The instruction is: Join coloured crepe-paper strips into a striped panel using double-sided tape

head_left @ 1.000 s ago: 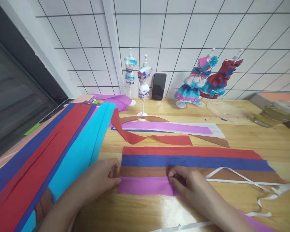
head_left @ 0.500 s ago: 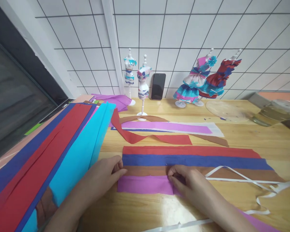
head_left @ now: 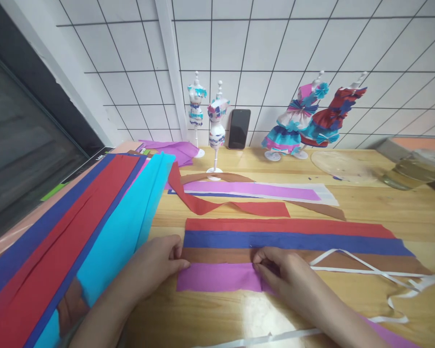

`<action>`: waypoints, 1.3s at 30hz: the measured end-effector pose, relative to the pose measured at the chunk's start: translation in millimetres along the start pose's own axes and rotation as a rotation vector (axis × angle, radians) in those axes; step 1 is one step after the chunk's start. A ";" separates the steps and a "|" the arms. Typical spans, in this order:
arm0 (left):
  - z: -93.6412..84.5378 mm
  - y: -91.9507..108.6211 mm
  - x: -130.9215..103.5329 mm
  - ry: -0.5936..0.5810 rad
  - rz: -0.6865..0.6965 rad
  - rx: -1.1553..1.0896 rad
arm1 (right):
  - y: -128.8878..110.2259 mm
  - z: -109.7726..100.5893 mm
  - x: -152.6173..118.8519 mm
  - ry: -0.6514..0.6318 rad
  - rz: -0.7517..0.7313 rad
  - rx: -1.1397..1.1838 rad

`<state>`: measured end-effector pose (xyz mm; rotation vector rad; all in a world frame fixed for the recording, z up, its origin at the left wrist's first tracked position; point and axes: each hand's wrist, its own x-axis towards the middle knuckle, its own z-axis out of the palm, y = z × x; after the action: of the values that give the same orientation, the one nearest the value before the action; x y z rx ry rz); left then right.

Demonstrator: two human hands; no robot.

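Red (head_left: 282,225), blue (head_left: 217,239) and brown (head_left: 217,254) strips lie layered in bands on the wooden table, with a purple strip (head_left: 217,278) along their near edge. At the left end, my left hand (head_left: 166,256) pinches the top corner of the purple strip against the brown one. My right hand (head_left: 275,268) is closed on the purple strip's upper edge further right, its fingertips touching the brown band. Thin white strips (head_left: 362,270) lie over the brown band, right of my right hand.
Long red, blue and turquoise sheets (head_left: 130,222) cover the left side. Behind are a loose red strip (head_left: 264,209), small dress forms (head_left: 216,130), a phone (head_left: 239,129), two dressed forms (head_left: 290,125) and a glass pot (head_left: 409,171).
The view has shifted very slightly. Both hands keep their places on the purple strip.
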<state>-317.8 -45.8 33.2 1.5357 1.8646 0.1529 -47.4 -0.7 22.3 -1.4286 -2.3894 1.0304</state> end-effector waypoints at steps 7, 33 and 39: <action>-1.0 14.0 -6.1 0.016 0.110 0.029 | -0.2 -0.1 1.2 0.004 -0.002 -0.008; 18.6 45.1 -14.9 0.011 0.247 0.331 | 0.2 -0.6 0.4 0.004 0.006 -0.014; 16.7 53.9 -10.1 -0.045 0.124 0.373 | -1.3 -1.6 0.4 0.004 0.003 -0.010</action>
<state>-263.8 -44.9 52.4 1.8890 1.8339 -0.1825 -47.8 0.1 24.2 -1.4362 -2.3938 1.0176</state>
